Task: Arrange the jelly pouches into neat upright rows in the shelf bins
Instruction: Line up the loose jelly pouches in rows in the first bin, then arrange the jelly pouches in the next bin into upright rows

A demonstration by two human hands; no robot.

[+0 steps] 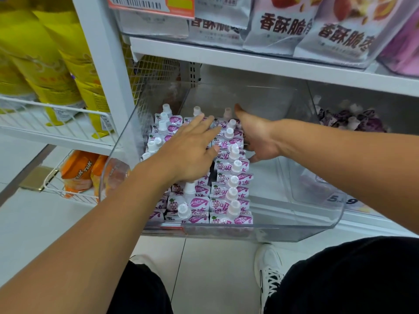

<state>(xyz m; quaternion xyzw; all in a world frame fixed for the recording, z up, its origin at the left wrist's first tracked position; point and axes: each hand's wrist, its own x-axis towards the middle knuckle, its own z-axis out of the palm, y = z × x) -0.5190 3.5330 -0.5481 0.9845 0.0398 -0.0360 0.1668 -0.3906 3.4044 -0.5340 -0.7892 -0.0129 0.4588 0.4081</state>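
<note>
White and purple jelly pouches (pixel 229 191) with white caps stand in rows in the left half of a clear plastic shelf bin (pixel 294 232). My left hand (pixel 190 150) lies flat, fingers spread, on top of the middle rows. My right hand (pixel 254 134) is pressed sideways against the right flank of the rightmost row, thumb pointing to the back, fingers partly hidden behind the pouches. Neither hand visibly grips a pouch. The right half of the bin floor is bare.
A second clear bin (pixel 353 123) to the right holds darker purple pouches in a loose pile. The white shelf (pixel 249 62) above carries snack bags. Yellow bags (pixel 68 71) and orange packs (pixel 77 171) sit in wire racks on the left. My shoe (pixel 269 270) stands below the bin.
</note>
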